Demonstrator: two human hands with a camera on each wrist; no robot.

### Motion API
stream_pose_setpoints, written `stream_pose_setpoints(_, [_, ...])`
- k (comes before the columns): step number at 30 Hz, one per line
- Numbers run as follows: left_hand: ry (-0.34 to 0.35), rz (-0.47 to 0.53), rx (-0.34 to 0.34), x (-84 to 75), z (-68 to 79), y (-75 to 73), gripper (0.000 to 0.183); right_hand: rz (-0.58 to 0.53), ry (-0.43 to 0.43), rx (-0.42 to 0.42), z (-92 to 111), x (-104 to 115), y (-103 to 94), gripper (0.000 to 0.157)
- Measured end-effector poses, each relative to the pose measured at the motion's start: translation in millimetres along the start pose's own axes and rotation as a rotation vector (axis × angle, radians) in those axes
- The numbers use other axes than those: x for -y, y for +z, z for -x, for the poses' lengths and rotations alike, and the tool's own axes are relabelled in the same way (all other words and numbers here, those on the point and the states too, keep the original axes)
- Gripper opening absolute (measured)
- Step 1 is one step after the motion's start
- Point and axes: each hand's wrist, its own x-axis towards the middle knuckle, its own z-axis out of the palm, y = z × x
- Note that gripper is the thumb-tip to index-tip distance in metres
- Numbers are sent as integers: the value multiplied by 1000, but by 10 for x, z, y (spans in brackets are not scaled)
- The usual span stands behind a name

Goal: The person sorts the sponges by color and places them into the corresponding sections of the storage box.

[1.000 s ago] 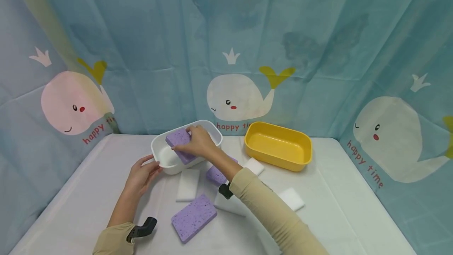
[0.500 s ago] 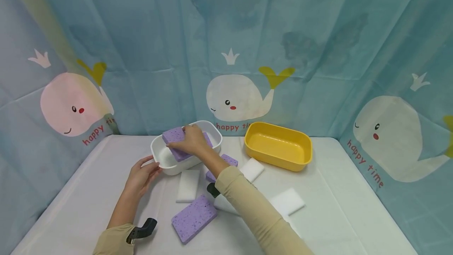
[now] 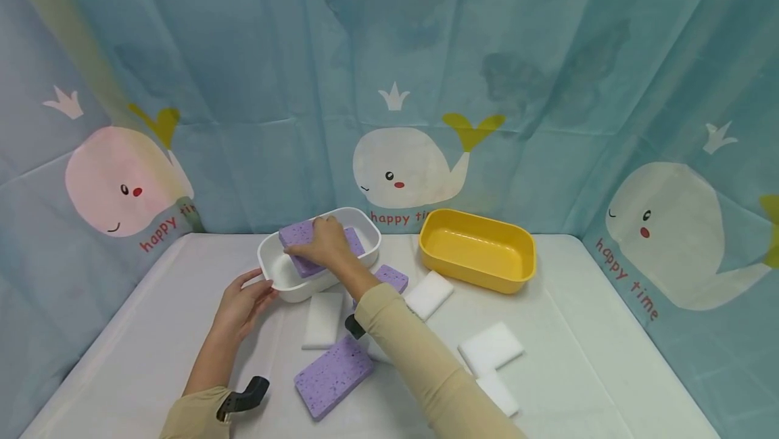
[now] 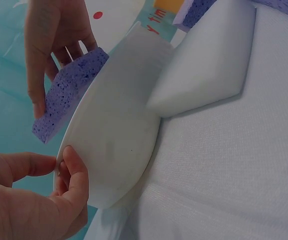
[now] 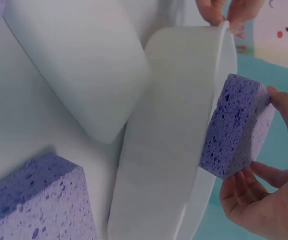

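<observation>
My right hand (image 3: 328,244) grips a purple sponge (image 3: 298,236) by its edges, tilted over the white basin (image 3: 302,290). In the right wrist view, thumb and fingers hold opposite edges of that sponge (image 5: 233,127) at the basin's rim. Another purple patch (image 3: 355,241) shows inside the basin, right of the hand; whether it is a separate sponge I cannot tell. My left hand (image 3: 240,305) pinches the basin's near-left rim between thumb and fingers, also seen in the left wrist view.
A yellow basin (image 3: 477,249) stands at the back right. Purple sponges (image 3: 333,378) and white sponge blocks (image 3: 324,320) lie on the white table in front; my right sleeve (image 3: 420,358) partly covers some. A blue whale-print curtain (image 3: 274,141) hangs behind and at both sides.
My right hand has moved slightly left with the sponge, and its forearm has swung left, uncovering more white blocks. A purple patch now shows right of the hand. The left hand stays put.
</observation>
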Motion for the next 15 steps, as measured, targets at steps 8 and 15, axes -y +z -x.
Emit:
stream_pose_setpoints(8, [3, -3, 6, -17, 31, 11, 68, 57, -1, -18, -71, 7, 118, 79])
stream_pose_setpoints(15, [14, -8, 13, -16, 32, 3, 68, 12, 15, -24, -85, 33, 112, 81])
